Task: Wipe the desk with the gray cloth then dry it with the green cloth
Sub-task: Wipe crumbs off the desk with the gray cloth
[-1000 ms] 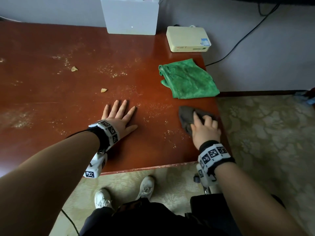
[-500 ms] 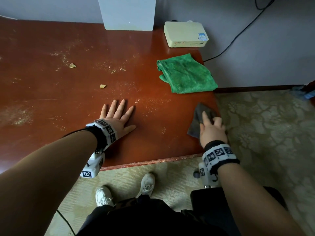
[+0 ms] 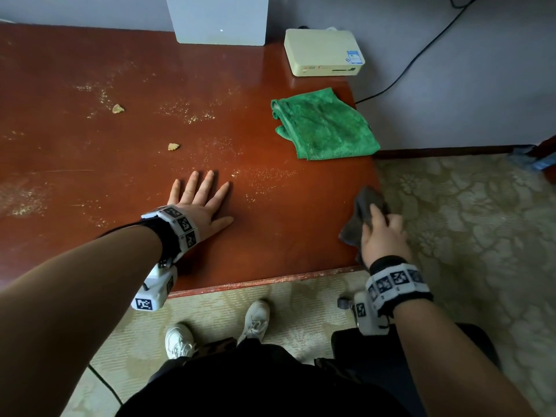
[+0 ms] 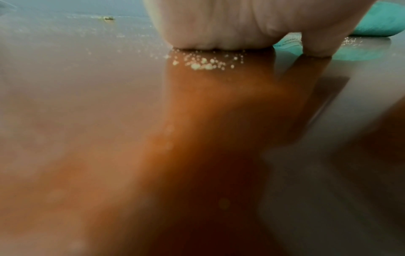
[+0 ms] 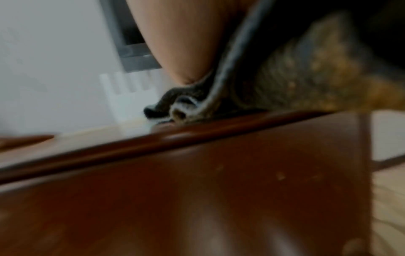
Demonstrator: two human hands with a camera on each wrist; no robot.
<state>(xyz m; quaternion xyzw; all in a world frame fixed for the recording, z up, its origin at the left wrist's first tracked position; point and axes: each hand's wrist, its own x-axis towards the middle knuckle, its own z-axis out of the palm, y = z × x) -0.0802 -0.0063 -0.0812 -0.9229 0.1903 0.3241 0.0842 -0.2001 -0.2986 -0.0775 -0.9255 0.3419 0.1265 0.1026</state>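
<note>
The red-brown desk (image 3: 90, 152) carries scattered crumbs (image 3: 264, 176) and two larger bits. My right hand (image 3: 383, 236) holds the gray cloth (image 3: 358, 215) at the desk's right edge near the front corner, index finger laid on top and the other fingers curled over the edge. In the right wrist view the gray cloth (image 5: 295, 78), speckled with crumbs, bunches on the desk rim (image 5: 153, 143). The folded green cloth (image 3: 325, 124) lies farther back along the right edge. My left hand (image 3: 198, 200) rests flat on the desk, fingers spread; its palm (image 4: 219, 22) touches crumbs (image 4: 201, 64).
A white box (image 3: 216, 19) and a cream device (image 3: 323, 52) stand at the back by the wall, with a black cable (image 3: 421, 52) beyond. Patterned carpet (image 3: 466, 221) lies right of the desk. My feet (image 3: 255, 320) are under the front edge.
My right hand has dragged the gray cloth rightward across the desk to its right edge, leaving fewer crumbs in the swept strip. The left hand has stayed flat in place.
</note>
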